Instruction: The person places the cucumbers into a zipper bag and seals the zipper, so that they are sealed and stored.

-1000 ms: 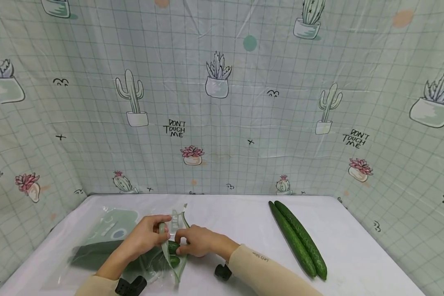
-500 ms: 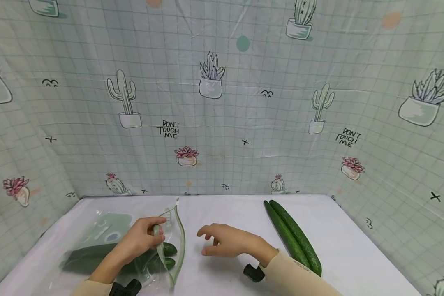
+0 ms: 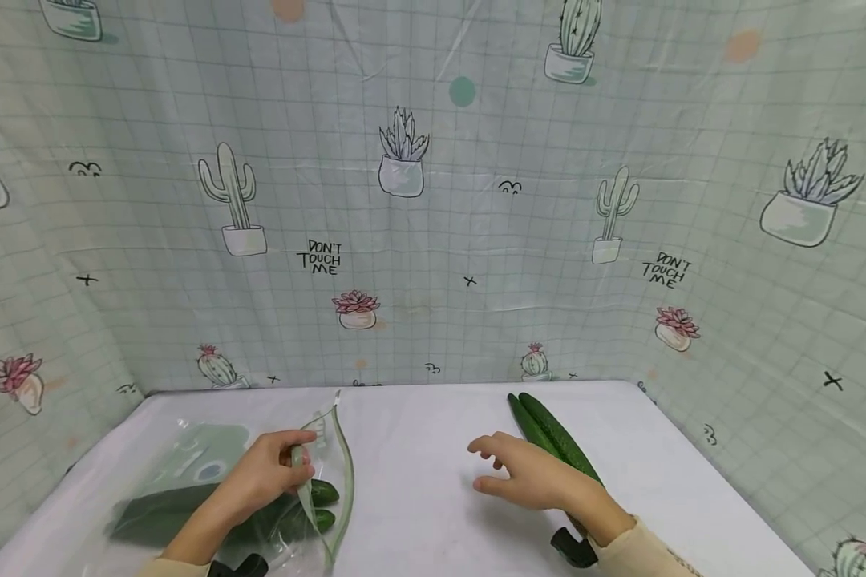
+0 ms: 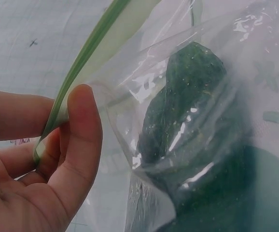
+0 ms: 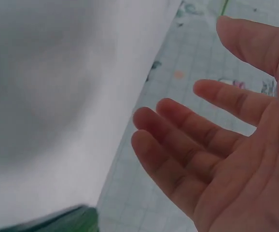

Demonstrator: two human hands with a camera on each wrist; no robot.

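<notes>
On the left of the table in the head view lies a clear zip bag (image 3: 180, 457) with a green zip edge and cucumbers (image 3: 323, 492) inside, their ends showing at its gaping mouth. My left hand (image 3: 270, 469) pinches the near lip of that mouth. In the left wrist view thumb and fingers hold the green zip strip (image 4: 76, 67), beside a bagged cucumber (image 4: 192, 96). My right hand (image 3: 523, 473) hovers over the table with loosely spread fingers and holds nothing. Behind its wrist, two long cucumbers (image 3: 559, 433) lie side by side, partly hidden by the arm.
A white table (image 3: 418, 473) carries everything, its far edge against a hanging curtain (image 3: 418, 240) printed with potted cacti. The same curtain closes off the left and right sides. A black wrist camera (image 3: 573, 549) sits under the right wrist.
My right hand has come away from the bag's mouth and moved right to the two loose cucumbers. The left hand keeps hold of the bag's lip. The head view has turned slightly right.
</notes>
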